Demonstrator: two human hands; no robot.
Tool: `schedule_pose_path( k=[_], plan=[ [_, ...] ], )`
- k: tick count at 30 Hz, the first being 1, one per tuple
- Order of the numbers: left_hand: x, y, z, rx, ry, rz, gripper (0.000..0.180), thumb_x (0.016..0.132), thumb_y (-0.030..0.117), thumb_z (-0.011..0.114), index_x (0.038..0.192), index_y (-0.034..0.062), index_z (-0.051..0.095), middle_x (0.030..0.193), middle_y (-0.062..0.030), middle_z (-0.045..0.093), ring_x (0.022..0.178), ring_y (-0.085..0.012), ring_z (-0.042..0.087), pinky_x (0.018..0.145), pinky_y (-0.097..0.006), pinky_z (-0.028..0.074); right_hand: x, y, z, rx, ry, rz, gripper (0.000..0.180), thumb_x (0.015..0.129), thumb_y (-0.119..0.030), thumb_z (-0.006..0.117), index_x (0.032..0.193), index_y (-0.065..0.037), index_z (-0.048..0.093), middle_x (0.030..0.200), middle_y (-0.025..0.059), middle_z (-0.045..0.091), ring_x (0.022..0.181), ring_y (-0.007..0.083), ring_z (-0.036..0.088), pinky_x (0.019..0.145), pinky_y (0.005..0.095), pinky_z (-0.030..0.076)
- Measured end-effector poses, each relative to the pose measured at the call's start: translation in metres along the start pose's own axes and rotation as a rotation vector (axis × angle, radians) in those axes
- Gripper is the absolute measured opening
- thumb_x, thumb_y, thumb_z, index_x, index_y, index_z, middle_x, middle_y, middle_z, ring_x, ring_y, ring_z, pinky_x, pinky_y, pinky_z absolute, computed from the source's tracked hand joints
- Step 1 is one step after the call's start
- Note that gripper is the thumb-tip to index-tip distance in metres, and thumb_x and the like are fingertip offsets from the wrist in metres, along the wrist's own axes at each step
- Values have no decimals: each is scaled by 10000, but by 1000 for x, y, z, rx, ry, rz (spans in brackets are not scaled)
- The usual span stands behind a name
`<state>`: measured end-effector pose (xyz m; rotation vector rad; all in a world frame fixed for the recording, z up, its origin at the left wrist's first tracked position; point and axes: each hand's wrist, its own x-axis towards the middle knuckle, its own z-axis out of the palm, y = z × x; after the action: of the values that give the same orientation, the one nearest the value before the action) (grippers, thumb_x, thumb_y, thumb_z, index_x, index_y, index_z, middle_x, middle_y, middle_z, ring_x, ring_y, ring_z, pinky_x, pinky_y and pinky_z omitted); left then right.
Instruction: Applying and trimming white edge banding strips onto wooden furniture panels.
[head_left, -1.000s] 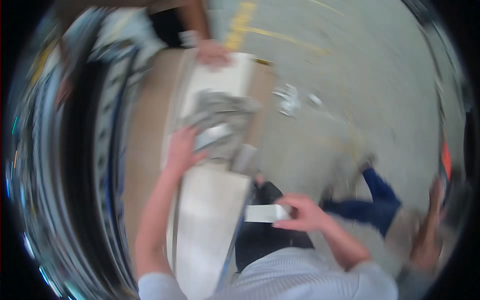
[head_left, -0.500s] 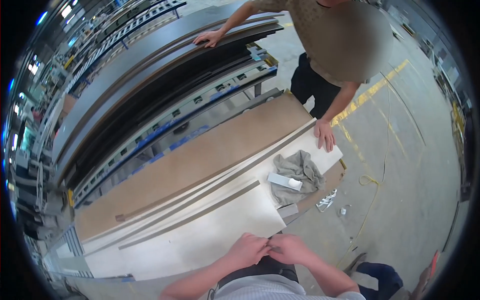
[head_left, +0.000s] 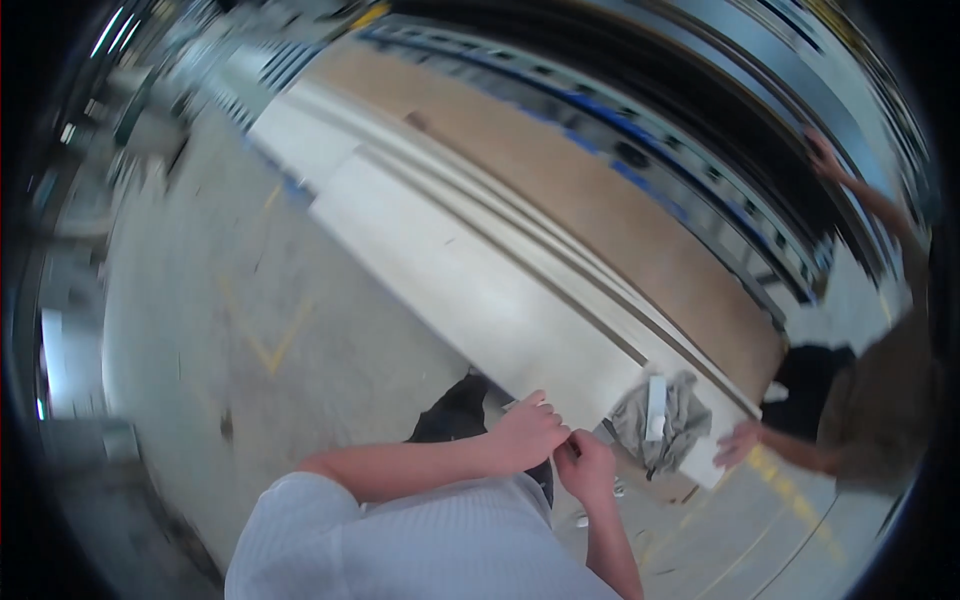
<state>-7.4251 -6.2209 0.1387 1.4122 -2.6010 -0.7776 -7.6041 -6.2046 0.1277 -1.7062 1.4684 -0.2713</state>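
The left hand (head_left: 528,437) and right hand (head_left: 590,468) are held close together, fingers curled, beside the near edge of the white panel (head_left: 470,280); whether anything is gripped cannot be told, the fingertips being hidden. Just past that panel's right end, a blurred grey cloth (head_left: 688,432) is partly covered by what seems a pale box (head_left: 656,408).

I get a moderately bright, flat feed with soft shadows. Strip lights (head_left: 106,32) glare at far left, and the white panel (head_left: 420,255) shows a pale sheen. Motion blur smears the machinery (head_left: 145,120) on the left; the fisheye bends straight edges, darkening to black at the rim.
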Motion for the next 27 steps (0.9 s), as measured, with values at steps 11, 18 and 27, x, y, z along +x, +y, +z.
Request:
schedule_pose_path(
  k=[11, 18, 27],
  plan=[
    [-124, -18, 11, -83, 286, -566, 93, 853, 143, 588, 813, 122, 669, 735, -67, 693, 733, -229, 679, 884, -366, 420, 25, -91, 68, -339, -201, -445, 139, 799, -161, 744, 847, -62, 660, 851, 148, 675, 782, 381, 668, 677, 450, 527],
    [-207, -53, -6, -189, 481, -874, 85, 844, 148, 603, 831, 95, 668, 732, -108, 710, 697, -265, 697, 863, -386, 449, 35, -170, 164, -401, -89, -670, 129, 850, -164, 682, 814, -63, 611, 841, 154, 632, 783, 391, 637, 661, 469, 502],
    [-309, -114, 0, -1027, 976, -881, 188, 916, 162, 509, 906, 18, 630, 898, -240, 685, 856, -456, 639, 758, -523, 499, 18, -256, 261, -290, -18, -681, 148, 879, -107, 663, 807, -8, 582, 739, 129, 600, 673, 263, 576, 649, 378, 474]
  ],
)
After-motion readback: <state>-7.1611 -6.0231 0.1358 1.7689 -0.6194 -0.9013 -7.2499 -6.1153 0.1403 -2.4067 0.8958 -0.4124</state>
